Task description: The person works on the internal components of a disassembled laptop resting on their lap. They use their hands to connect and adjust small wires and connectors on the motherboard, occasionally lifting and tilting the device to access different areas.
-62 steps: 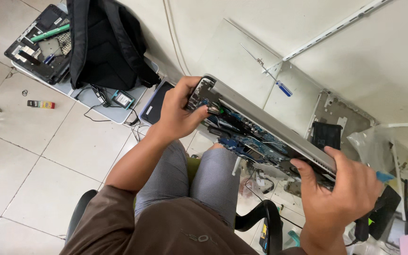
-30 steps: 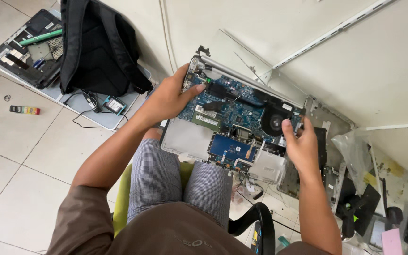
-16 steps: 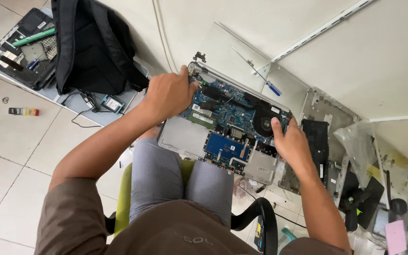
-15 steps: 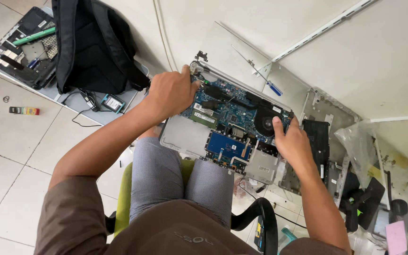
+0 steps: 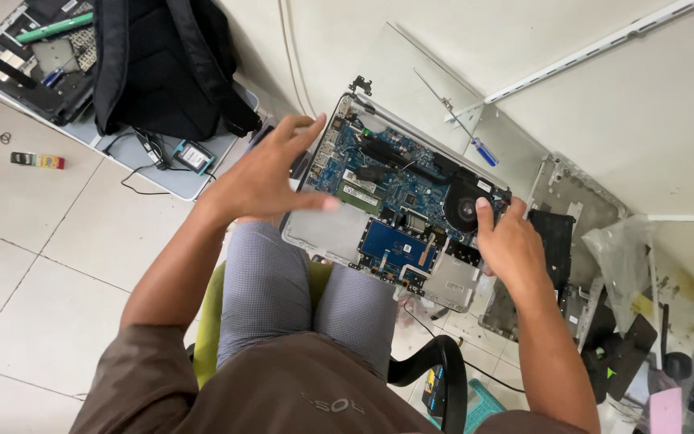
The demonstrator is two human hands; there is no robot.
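Observation:
An opened laptop base [image 5: 339, 233] rests on my knees, its blue circuit board, black fan and silver panels facing up. My left hand [image 5: 263, 173] hovers at its left edge with fingers spread, holding nothing. My right hand [image 5: 512, 245] grips the laptop's right edge beside the fan, thumb on the board.
A black backpack [image 5: 162, 64] lies on a grey sheet on the tiled floor, far left, next to another dismantled laptop [image 5: 30, 52]. A blue-handled screwdriver [image 5: 459, 120] lies on the white desk. Metal covers, a plastic bag and black parts crowd the right. A chair arm [image 5: 439, 374] curves below.
The laptop was tipped on edge in both hands, then laid flat on my knees. My left hand has since lifted off its left corner and opened.

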